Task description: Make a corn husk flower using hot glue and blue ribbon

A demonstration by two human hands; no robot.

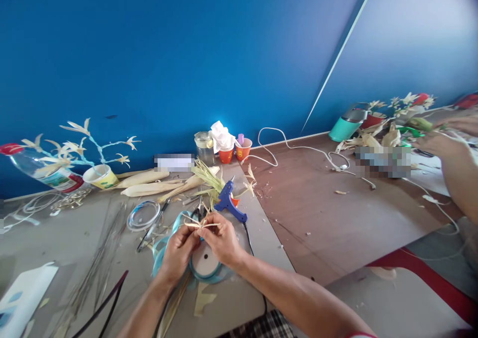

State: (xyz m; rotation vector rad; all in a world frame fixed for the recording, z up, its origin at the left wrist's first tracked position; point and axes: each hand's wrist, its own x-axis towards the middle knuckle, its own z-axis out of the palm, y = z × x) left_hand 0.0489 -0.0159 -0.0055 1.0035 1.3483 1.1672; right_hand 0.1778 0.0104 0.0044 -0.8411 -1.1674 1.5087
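Observation:
Both my hands meet over the grey mat (74,238) and pinch a small pale corn-husk flower (200,223) between their fingertips. My left hand (178,253) grips it from the left, fingers curled. On the right side, my right hand (221,239) holds it with thumb and forefinger. Under the hands lies a roll of light-blue ribbon tape (204,268). A blue glue gun (228,201) rests just beyond the hands, its black cord trailing toward me.
Corn husks (149,182), a wire coil (143,215), thin wire stems (100,258), a paper cup (100,175), a plastic bottle (45,171), a branch of husk flowers (80,146), a jar (204,148) and two orange cups (235,151) lie behind. Another person's arm (453,164) works at the right by a teal pot (345,124).

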